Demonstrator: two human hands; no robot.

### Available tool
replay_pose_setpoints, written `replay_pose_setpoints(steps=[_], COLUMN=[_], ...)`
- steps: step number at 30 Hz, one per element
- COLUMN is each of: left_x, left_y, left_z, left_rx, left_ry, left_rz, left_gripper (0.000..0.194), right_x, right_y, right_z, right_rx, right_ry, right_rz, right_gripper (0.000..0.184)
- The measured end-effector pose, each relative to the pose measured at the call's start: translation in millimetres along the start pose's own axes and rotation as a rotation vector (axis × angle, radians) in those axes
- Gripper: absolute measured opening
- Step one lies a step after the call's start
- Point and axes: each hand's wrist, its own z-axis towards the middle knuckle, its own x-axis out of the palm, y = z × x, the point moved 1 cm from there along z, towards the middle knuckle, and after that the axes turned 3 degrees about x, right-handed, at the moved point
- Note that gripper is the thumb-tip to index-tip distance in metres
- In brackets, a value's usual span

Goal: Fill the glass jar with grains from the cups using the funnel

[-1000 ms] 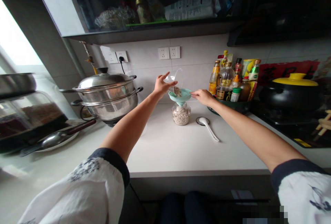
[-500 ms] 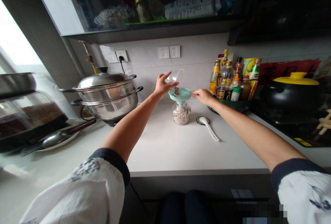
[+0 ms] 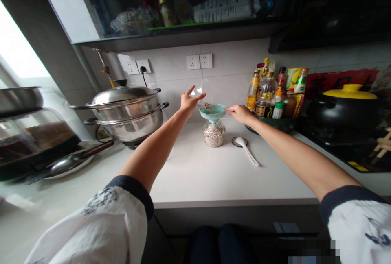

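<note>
A small glass jar (image 3: pixel 214 134) of pale grains stands on the white counter (image 3: pixel 207 174), with a teal funnel (image 3: pixel 213 112) seated in its mouth. My left hand (image 3: pixel 188 101) grips a clear plastic bag (image 3: pixel 202 92), tilted over the funnel, with grains at its lower corner by the funnel rim. My right hand (image 3: pixel 240 113) pinches the funnel's right rim. A white spoon (image 3: pixel 247 150) lies just right of the jar, its bowl over a dark round lid (image 3: pixel 236 142).
A stacked steel steamer pot (image 3: pixel 126 111) stands at the left, a ladle on a plate (image 3: pixel 65 163) nearer the edge. Sauce bottles (image 3: pixel 273 93) crowd a dark tray at the right, beside a black pot with a yellow lid (image 3: pixel 348 109) on the hob.
My left hand has shifted slightly left and tipped the bag lower over the funnel; fewer grains remain in the bag. My right hand has stayed on the funnel rim.
</note>
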Motion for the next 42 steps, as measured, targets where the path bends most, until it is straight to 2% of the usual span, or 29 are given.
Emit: replay_pose_setpoints(steps=[4,10,17,21,24,30,34,42], left_x=[-2.0,-3.5,-3.4,-3.2,-3.4,-3.2,-4.2,-5.7], left_y=[0.8,2.7,7.1,6.5,4.5,5.7,6.5,1.3], left_z=[-1.0,-1.9,-1.3,-1.8,-3.1,-5.3,-5.0,-7.6], left_rx=[-0.073,-0.173,-0.164,-0.158,-0.161,-0.156,-0.152,-0.158], left_ry=[-0.070,-0.093,-0.104,-0.112,-0.111,-0.110,-0.125,-0.116], left_rz=[-0.087,-0.200,-0.192,-0.187,-0.186,-0.176,-0.178,-0.205], left_gripper=[0.079,0.080,0.080,0.080,0.080,0.083,0.084,0.081], right_x=[-0.2,0.0,7.8,17.2,22.0,9.8,2.2,17.2], right_y=[-0.1,0.2,6.9,5.5,1.4,0.3,1.0,-10.0], right_z=[0.9,4.1,7.9,5.1,2.7,7.2,8.8,-3.7], right_rx=[-0.004,-0.009,0.008,0.047,0.023,-0.026,-0.049,-0.011], right_ry=[-0.004,0.011,0.057,0.025,0.003,0.059,0.013,-0.048], right_rz=[0.004,0.007,-0.015,-0.071,-0.076,-0.118,-0.072,-0.020], right_gripper=[0.030,0.029,0.029,0.030,0.030,0.027,0.028,0.029])
